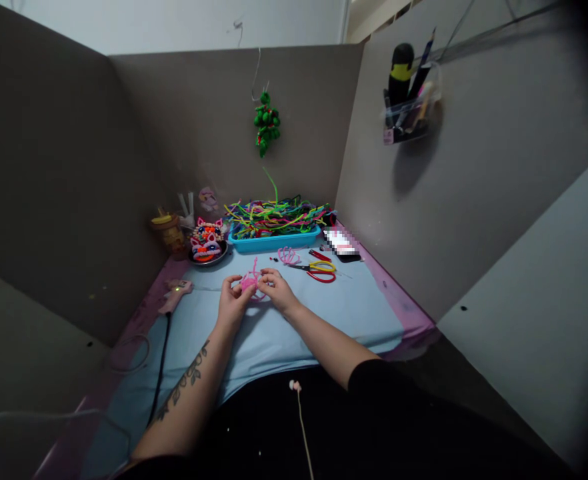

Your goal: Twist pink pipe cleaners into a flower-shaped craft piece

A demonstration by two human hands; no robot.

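Both hands meet over the middle of the light blue mat (324, 313). My left hand (233, 301) and my right hand (277, 288) pinch a small pink pipe-cleaner shape (249, 281) between their fingertips; one end of it sticks up. A blue tray (274, 242) heaped with coloured pipe cleaners (274, 213) stands behind the hands. A loose pink pipe-cleaner coil (288, 255) lies just beyond my right hand.
Scissors with yellow and red handles (320, 269) lie right of the hands. A pink glue gun (175, 294) with a black cord rests at the left. A colourful cat-faced figure (207, 241) sits in a dish. Grey partition walls enclose the desk; a green ornament (267, 124) hangs behind.
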